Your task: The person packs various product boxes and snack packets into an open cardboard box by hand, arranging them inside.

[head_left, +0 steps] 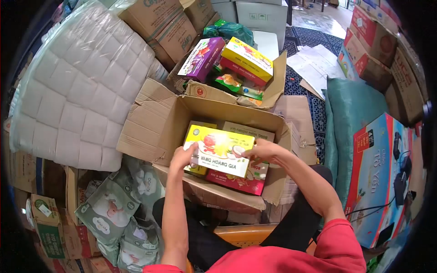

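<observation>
Between my two hands is a yellow and white snack box [220,152] with fruit pictures, tilted over an open cardboard carton [157,120]. My left hand [183,157] grips its left end, thumb on the printed face. At the right end, my right hand [264,151] has its fingers closed on the box's edge. Inside the carton, under the held box, lie a pink-red box [241,183], another yellow box [195,169] and a brownish box [246,128]. The held box partly hides them.
Behind stands a second open carton [207,92] with a purple box [200,57], a yellow box [248,58] and green packets [232,84]. Wrapped white rolls [82,86] rise at left, above green-grey packs [111,207]. At right are a teal cushion [355,109] and a blue-red carton [378,177].
</observation>
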A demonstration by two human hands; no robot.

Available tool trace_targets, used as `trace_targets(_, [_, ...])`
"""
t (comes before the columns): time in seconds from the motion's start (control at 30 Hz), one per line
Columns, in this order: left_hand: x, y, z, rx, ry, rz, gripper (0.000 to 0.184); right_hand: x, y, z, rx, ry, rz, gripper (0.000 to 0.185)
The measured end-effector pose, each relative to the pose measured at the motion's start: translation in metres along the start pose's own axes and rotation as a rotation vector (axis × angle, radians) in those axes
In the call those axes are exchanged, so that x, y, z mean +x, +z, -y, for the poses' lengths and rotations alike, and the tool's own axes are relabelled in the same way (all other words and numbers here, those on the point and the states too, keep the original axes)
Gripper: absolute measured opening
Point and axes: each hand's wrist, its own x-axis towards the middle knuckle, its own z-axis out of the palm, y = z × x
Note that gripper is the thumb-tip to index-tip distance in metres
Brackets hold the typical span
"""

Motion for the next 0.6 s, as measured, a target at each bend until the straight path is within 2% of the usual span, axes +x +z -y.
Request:
trace_targets(0.03, [0.014, 0.01, 0.014, 0.174, 0.124, -0.074, 0.048, 0.006, -0.003, -0.016, -0.031, 0.013, -0.026, 0.036])
trace_targets(0.07, [0.006, 0.02, -0.003, 0.376, 0.077, -0.047, 0.057, 0.012, -0.007, -0.028, -0.063, 0.023, -0.054, 0.035])
trace_targets(0.13, [0.023, 0.041, 0.002, 0.554, 0.264, -0.081, 0.063, 0.017, -0.021, -0.043, -0.062, 0.069, -0.14, 0.039])
trace_targets(0.23, [0.095, 0.049, 0.039, 0.629, 0.559, 0.167, 0.054, 0.022, -0.037, -0.049, -0.014, 0.133, -0.238, 0.051])
trace_targets(0.27, [0.069, 0.048, 0.0, 0.578, 0.146, 0.23, 0.049, 0.018, -0.037, -0.042, 0.011, 0.152, -0.262, 0.056])
trace_targets(0.3, [0.071, 0.048, -0.009, 0.571, 0.098, 0.285, 0.047, 0.015, -0.032, -0.037, 0.022, 0.182, -0.368, 0.042])
trace_targets(0.33, [0.074, 0.046, -0.012, 0.57, 0.047, 0.34, 0.046, 0.016, -0.031, -0.035, 0.061, 0.189, -0.343, 0.039])
trace_targets(0.43, [0.083, 0.064, -0.017, 0.758, 0.083, 0.229, 0.051, 0.019, -0.033, -0.03, 0.178, 0.166, -0.302, 0.036])
trace_targets(0.53, [0.12, 0.078, 0.007, 0.835, 0.23, 0.109, 0.057, 0.027, -0.034, -0.037, 0.23, 0.098, -0.306, 0.038])
trace_targets(0.6, [0.087, 0.08, -0.023, 0.713, 0.195, 0.191, 0.057, 0.04, -0.042, -0.048, 0.21, 0.071, -0.334, 0.036])
